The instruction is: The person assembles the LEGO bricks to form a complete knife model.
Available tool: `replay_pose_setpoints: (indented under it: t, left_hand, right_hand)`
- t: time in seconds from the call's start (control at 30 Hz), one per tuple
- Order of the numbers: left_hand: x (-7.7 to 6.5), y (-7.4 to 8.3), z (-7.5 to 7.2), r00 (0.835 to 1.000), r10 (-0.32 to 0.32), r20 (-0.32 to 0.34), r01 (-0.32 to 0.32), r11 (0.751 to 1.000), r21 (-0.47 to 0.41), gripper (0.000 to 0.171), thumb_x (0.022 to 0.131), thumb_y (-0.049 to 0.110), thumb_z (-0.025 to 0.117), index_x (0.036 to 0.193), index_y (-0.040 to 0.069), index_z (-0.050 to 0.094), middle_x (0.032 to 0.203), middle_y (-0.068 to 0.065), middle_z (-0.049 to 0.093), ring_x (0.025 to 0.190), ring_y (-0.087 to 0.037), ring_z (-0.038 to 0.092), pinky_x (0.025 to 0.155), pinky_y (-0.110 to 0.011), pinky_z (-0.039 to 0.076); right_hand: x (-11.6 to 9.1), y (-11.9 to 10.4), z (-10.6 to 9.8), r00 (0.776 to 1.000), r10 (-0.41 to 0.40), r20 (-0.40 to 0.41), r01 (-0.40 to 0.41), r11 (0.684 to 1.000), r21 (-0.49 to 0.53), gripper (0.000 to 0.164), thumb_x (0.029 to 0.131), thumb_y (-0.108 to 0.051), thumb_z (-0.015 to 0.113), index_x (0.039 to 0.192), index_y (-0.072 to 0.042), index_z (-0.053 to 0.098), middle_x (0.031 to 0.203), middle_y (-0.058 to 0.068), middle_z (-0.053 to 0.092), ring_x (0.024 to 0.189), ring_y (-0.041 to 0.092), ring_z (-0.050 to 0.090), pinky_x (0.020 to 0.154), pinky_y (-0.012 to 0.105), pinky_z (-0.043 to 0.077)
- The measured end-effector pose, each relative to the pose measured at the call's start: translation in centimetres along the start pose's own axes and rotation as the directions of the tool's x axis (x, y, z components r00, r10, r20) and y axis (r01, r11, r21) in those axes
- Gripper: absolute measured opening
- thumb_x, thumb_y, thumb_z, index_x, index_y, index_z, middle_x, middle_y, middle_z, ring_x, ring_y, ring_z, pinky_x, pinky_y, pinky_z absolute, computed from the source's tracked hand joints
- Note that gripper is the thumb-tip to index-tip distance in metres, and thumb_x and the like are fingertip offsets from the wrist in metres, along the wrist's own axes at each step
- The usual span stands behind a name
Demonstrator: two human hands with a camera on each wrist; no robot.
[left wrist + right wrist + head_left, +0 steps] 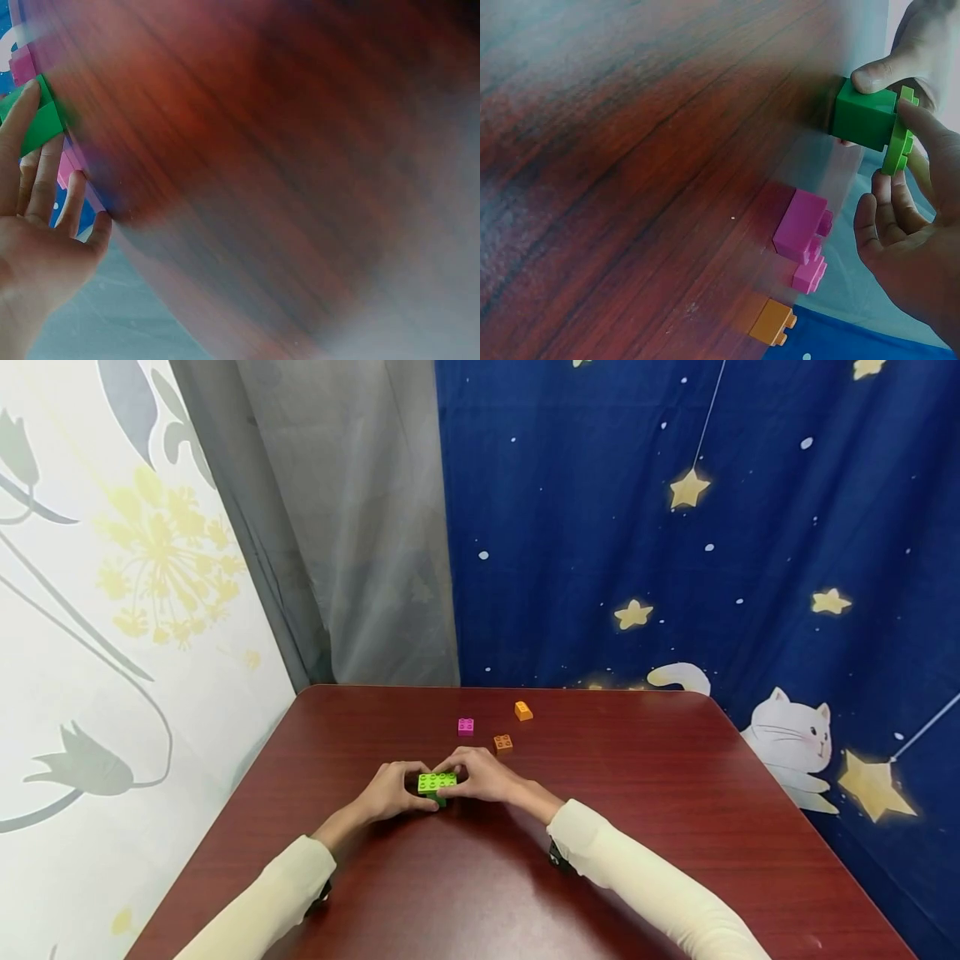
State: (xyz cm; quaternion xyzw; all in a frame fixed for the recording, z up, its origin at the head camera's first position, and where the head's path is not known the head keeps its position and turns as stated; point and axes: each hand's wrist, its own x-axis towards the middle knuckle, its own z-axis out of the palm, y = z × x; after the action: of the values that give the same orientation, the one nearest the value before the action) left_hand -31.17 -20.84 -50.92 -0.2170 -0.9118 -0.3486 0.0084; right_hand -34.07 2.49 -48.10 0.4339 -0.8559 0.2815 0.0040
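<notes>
A green toy building brick [864,116] stands on the table between the two hands. My left hand [390,791] grips it, with the thumb lying along its side. Over the brick's studded end sits a thin lime green plate [429,783] with several studs. My right hand [480,774] pinches this plate between thumb and fingers. Seen from the right wrist, the plate looks slightly tilted against the brick, overhanging it on one side. In the left wrist view the green brick [43,124] shows at the left edge, partly behind my fingers.
Beyond the hands on the dark red wooden table [637,793] lie a magenta brick [466,727], an orange brick [503,743] and a yellow-orange sloped brick [523,711]. A larger magenta brick [799,225] shows in the right wrist view. Curtains [562,568] hang behind the table.
</notes>
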Motion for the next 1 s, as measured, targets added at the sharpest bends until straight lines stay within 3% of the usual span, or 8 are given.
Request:
replay_pose_setpoints:
  t: [1.0]
  left_hand:
    - [0.09,-0.09,0.08,1.0,0.01,-0.021,-0.01,1.0,0.009,0.034,0.074,0.037,0.096,0.097,0.022,0.076,0.097,0.008,0.074,0.092,-0.012,0.064,0.085,-0.039,0.054]
  right_hand:
    - [-0.2,-0.38,-0.1,1.0,0.028,-0.002,-0.029,1.0,-0.012,0.035,0.089,-0.031,0.085,0.121,-0.018,0.079,0.103,-0.003,0.07,0.092,0.021,0.067,0.074,0.018,0.048]
